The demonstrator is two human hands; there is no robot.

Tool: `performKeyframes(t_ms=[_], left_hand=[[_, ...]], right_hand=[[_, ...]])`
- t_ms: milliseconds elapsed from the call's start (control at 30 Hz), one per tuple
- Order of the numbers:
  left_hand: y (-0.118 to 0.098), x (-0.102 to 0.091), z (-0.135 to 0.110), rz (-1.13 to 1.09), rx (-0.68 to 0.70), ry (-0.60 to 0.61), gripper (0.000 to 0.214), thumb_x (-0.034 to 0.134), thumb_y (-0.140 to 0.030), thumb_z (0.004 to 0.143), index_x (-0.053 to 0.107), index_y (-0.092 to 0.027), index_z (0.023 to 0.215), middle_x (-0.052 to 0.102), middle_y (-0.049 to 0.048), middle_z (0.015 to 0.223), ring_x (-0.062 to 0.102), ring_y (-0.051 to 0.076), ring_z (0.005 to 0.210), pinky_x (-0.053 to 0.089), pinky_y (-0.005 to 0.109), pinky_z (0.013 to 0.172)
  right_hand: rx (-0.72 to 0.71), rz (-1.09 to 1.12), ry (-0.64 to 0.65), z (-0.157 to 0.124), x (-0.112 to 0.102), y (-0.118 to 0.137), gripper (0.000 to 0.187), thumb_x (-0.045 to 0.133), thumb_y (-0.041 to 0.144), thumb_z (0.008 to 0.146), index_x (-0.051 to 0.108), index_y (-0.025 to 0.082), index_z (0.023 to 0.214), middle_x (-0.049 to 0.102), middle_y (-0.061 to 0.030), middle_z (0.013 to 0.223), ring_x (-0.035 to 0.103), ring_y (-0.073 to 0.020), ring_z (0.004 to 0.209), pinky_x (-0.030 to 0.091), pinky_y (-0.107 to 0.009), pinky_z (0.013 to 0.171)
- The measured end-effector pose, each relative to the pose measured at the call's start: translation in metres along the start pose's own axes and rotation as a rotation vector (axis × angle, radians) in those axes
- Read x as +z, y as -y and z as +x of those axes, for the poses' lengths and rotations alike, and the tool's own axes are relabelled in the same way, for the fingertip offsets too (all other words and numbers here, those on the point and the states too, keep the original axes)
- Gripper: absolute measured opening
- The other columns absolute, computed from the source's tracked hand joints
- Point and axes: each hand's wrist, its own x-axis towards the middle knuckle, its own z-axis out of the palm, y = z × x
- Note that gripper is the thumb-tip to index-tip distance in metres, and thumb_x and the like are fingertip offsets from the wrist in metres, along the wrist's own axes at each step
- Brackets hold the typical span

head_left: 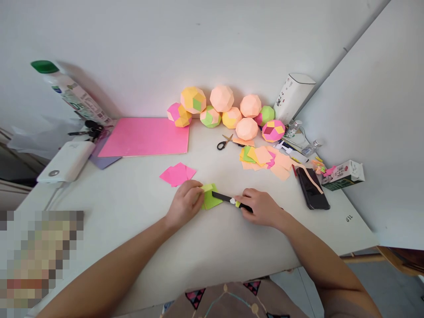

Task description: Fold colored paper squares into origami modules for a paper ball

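My left hand pinches the left edge of a green paper sheet, whose upper part is folded over. From the right, my right hand grips a utility knife with a black blade and a black and yellow-green handle. The blade's tip lies on the green paper, near the fold. Just beyond my left hand are several pink paper pieces. A pile of peach, yellow, green and pink paper lies beyond my right hand.
Faceted paper balls are stacked along the wall, with scissors before them. A pink board lies back left, near a white power bank and bottle. A phone and small carton are at right.
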Motion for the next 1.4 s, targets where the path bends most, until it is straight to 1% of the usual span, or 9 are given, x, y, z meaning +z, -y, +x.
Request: performKeyframes(t_ms=[67,133,267,367,433,500,567,833,1400], left_hand=[[0.011,-0.004,0.001,0.167,-0.008,-0.186,0.021,0.056,-0.005,0.079,0.051,-0.021,0.091,0.057,0.0077,0.095,0.056,0.022,0.092,0.05,0.039,0.076],[0.022,-0.008,0.002,0.321,-0.02,-0.244,0.022,0.056,-0.003,0.075,0.053,-0.02,0.089,0.058,0.0086,0.093,0.055,0.026,0.096,0.049,0.045,0.079],[0.028,-0.006,0.001,0.422,-0.041,-0.101,0.03,0.051,0.0,0.072,0.057,-0.019,0.095,0.058,0.0124,0.1,0.052,0.033,0.107,0.047,0.053,0.082],[0.014,-0.001,-0.001,0.237,0.106,-0.016,0.042,0.049,0.0,0.073,0.053,-0.02,0.11,0.057,0.0127,0.111,0.049,0.031,0.114,0.046,0.052,0.088],[0.003,0.001,-0.002,0.038,0.241,0.134,0.042,0.047,-0.003,0.078,0.051,-0.02,0.116,0.06,0.0111,0.105,0.055,0.026,0.104,0.05,0.045,0.085],[-0.006,0.004,-0.002,-0.037,0.188,0.298,0.04,0.046,-0.008,0.083,0.048,-0.018,0.121,0.062,0.0124,0.105,0.057,0.025,0.1,0.051,0.043,0.085],[-0.009,0.004,-0.002,-0.08,0.127,0.354,0.037,0.047,-0.014,0.086,0.048,-0.017,0.122,0.062,0.0128,0.104,0.057,0.025,0.097,0.051,0.042,0.083],[-0.006,0.002,0.002,-0.112,0.051,0.445,0.034,0.056,-0.03,0.083,0.054,-0.019,0.116,0.056,0.013,0.111,0.055,0.026,0.098,0.049,0.043,0.085],[-0.006,0.001,0.002,-0.139,0.038,0.463,0.031,0.053,-0.025,0.085,0.052,-0.018,0.115,0.053,0.0136,0.115,0.052,0.025,0.102,0.048,0.042,0.087]], right_hand=[[0.004,-0.013,0.02,0.0,0.0,0.0,0.038,0.049,0.019,0.08,0.063,0.018,0.116,0.062,-0.0086,0.091,0.057,-0.0183,0.081,0.045,-0.026,0.063],[0.003,-0.02,0.031,-0.001,-0.001,0.0,0.039,0.048,0.019,0.081,0.063,0.018,0.117,0.062,-0.0088,0.091,0.057,-0.0186,0.081,0.045,-0.026,0.063],[0.002,-0.024,0.039,0.0,-0.001,0.001,0.039,0.048,0.019,0.081,0.062,0.017,0.117,0.061,-0.009,0.091,0.057,-0.0186,0.081,0.045,-0.026,0.063],[-0.004,-0.006,0.029,-0.001,-0.002,0.001,0.039,0.048,0.018,0.08,0.063,0.018,0.117,0.062,-0.0087,0.091,0.057,-0.0184,0.08,0.045,-0.026,0.063],[-0.014,0.012,0.02,-0.001,-0.005,-0.002,0.04,0.048,0.018,0.079,0.063,0.018,0.116,0.062,-0.0084,0.09,0.057,-0.018,0.079,0.044,-0.026,0.063],[-0.025,0.034,0.021,-0.003,-0.011,-0.006,0.04,0.049,0.017,0.078,0.064,0.019,0.115,0.062,-0.0079,0.089,0.058,-0.0177,0.078,0.044,-0.026,0.063],[-0.039,0.057,0.038,-0.006,-0.018,-0.01,0.041,0.049,0.016,0.076,0.066,0.02,0.113,0.062,-0.007,0.088,0.058,-0.0174,0.078,0.044,-0.026,0.063],[-0.082,0.123,0.17,-0.013,-0.034,-0.016,0.043,0.049,0.013,0.074,0.067,0.023,0.113,0.064,-0.0054,0.092,0.06,-0.0169,0.08,0.047,-0.028,0.071],[-0.089,0.119,0.158,-0.011,-0.033,-0.014,0.043,0.049,0.014,0.075,0.067,0.023,0.113,0.064,-0.0058,0.091,0.06,-0.0169,0.079,0.047,-0.028,0.069]])
